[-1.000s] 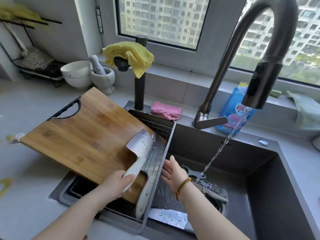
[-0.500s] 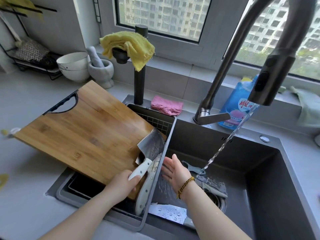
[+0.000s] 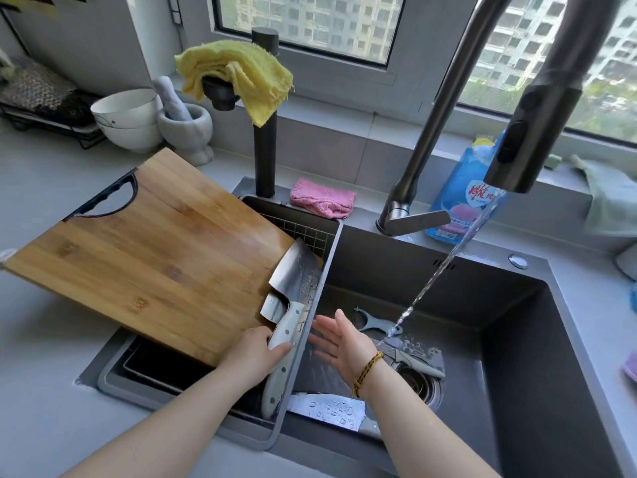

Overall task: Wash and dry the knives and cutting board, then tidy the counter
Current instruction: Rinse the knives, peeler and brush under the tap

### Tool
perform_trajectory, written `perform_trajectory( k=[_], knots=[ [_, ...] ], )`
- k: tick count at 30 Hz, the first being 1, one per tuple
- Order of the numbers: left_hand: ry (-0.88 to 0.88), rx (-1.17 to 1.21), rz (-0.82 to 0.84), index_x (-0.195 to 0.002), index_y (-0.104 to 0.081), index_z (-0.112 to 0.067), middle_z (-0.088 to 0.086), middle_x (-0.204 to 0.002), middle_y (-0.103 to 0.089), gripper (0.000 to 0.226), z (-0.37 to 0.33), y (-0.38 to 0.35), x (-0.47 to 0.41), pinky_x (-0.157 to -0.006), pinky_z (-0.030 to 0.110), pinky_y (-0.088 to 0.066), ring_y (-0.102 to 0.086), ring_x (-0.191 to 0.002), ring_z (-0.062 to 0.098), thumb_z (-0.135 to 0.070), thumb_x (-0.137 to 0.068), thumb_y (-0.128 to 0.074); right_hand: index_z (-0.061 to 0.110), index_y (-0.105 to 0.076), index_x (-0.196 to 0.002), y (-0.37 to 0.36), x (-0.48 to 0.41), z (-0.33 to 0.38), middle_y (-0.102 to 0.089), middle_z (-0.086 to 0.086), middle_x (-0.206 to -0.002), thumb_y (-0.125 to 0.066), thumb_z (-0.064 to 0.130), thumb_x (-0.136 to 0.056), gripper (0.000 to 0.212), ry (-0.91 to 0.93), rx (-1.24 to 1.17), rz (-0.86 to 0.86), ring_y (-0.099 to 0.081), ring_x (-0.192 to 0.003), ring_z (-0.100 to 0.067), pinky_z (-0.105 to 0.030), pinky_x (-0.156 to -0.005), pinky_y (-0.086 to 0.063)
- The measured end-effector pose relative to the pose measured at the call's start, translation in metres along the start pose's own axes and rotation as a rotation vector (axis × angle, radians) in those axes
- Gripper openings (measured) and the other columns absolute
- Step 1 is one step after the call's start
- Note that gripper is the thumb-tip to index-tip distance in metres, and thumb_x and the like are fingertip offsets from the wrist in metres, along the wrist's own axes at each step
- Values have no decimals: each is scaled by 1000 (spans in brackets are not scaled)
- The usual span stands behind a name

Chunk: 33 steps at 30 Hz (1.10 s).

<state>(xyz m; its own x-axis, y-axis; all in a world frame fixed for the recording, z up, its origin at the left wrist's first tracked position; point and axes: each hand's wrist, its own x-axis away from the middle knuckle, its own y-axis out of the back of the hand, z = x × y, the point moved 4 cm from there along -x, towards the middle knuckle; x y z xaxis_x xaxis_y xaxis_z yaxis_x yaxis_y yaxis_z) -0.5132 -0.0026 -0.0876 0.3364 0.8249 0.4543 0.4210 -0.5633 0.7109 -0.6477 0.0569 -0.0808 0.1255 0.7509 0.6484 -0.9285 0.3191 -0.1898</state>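
A cleaver (image 3: 295, 274) is gripped by its white handle in the left hand (image 3: 256, 353), fingers curled round it, at the right edge of the board (image 3: 155, 243), which is tilted across the basket (image 3: 331, 250) and the counter. The cleaver's long axis runs from the hand away and slightly right, handle near and blade far, along the basket's right wall. A 2nd white handle (image 3: 275, 391) lies just below the hand inside the basket; whether it touches the held one cannot be told. The right hand (image 3: 344, 343) is spread wide, fingers straight, with nothing held, over the sink (image 3: 517, 339) just beside that wall. 2 more knives lie in the sink: a wet blade (image 3: 327, 408) under the right wrist, and a small knife (image 3: 413, 362) by the stream (image 3: 444, 270), right of the palm. For both, the right hand is judged the nearer.
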Motion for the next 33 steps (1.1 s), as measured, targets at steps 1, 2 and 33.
perform_trajectory(
  k=[1,2,33],
  knots=[
    [-7,-24,-3,-110,-58,-13,-3,-91,-54,36,0,0,-1,-58,21,-39,-53,-82,14,-42,-91,-51,6,-41,-133,5,-1,-3,-46,-7,-139,-23,35,-100,48,-9,24,-7,-44,-128,-23,-34,-107,-34],
    [-8,-37,-18,-114,-57,-14,-3,-95,-55,38,-1,3,0,-63,24,-41,-53,-85,15,-43,-91,-50,6,-43,-132,10,-2,-5,-47,-7,-138,-24,34,-100,46,-21,57,-12,-47,-125,-24,-34,-105,-37],
    [-319,-477,-107,-148,4,-24,-5,-153,24,66,-64,-28,4,-115,27,4,9,-143,11,-42,-96,-33,5,-47,-129,111,-52,-96,-49,-15,-135,-52,15,-89,41,-355,1908,284,-48,-123,-30,-38,-98,-41]
  ],
)
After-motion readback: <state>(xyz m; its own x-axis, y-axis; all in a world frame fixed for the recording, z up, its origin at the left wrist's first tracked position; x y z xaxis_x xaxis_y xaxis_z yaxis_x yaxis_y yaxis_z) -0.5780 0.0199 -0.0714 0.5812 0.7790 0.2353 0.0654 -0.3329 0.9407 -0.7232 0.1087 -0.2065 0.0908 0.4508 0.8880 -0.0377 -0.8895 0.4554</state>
